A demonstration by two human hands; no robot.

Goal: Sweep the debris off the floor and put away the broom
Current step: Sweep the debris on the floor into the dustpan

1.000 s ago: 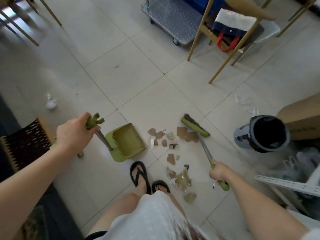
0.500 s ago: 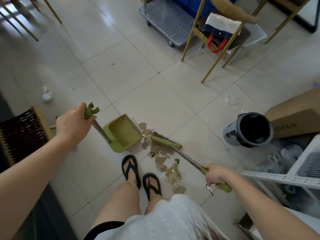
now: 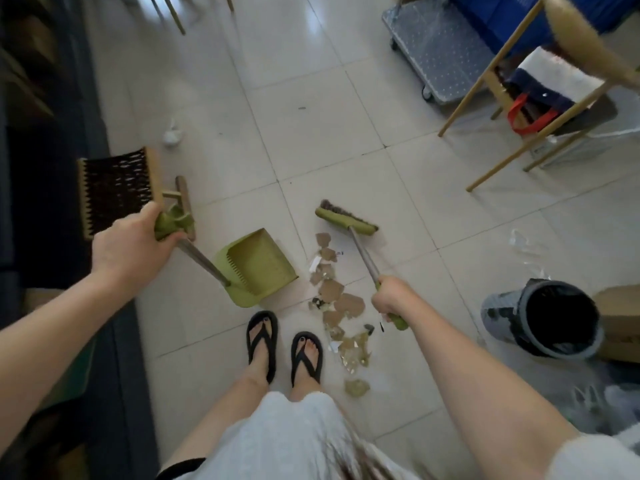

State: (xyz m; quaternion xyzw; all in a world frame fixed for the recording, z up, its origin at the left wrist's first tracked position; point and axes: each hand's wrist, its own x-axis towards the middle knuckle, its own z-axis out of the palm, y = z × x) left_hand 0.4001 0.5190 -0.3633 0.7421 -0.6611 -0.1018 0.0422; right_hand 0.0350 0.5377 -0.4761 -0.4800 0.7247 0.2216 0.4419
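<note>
Head view, all places given from the dustpan.

1. Dustpan (image 3: pixel 258 263): green, long-handled, set on the pale tiled floor (image 3: pixel 311 133); open edge turned right, toward the debris; grey shaft slanting up and left to a green grip.
2. Left hand (image 3: pixel 131 247): left of the dustpan, at the top of its shaft; fingers clenched round the green grip, thumb on the far side.
3. Broom (image 3: pixel 346 221): green head with dark bristles, beyond and right of the dustpan, low at the floor; whether the bristles touch cannot be told; grey shaft running back toward the person.
4. Right hand (image 3: pixel 391 296): right of the dustpan, across the debris; fingers wrapped tight round the broom's shaft where the green grip begins, the grip's end sticking out below the fist.
5. Debris (image 3: pixel 341 299): brown card scraps, white bits and yellowish shreds; a loose strip on the floor starting just right of the dustpan's open edge, below the broom head, and trailing nearer past the right sandal.
6. Black sandals (image 3: pixel 263 341): on the person's feet, just nearer than the dustpan.
7. Dark bin (image 3: pixel 554 318): far right, lying tilted, against a cardboard box (image 3: pixel 620 327).
8. Woven-seat chair (image 3: pixel 114 188): left and beyond.
9. Crumpled white paper (image 3: pixel 171 133): beyond and left, well apart.
10. Grey trolley (image 3: pixel 440 53): far beyond, right.
</note>
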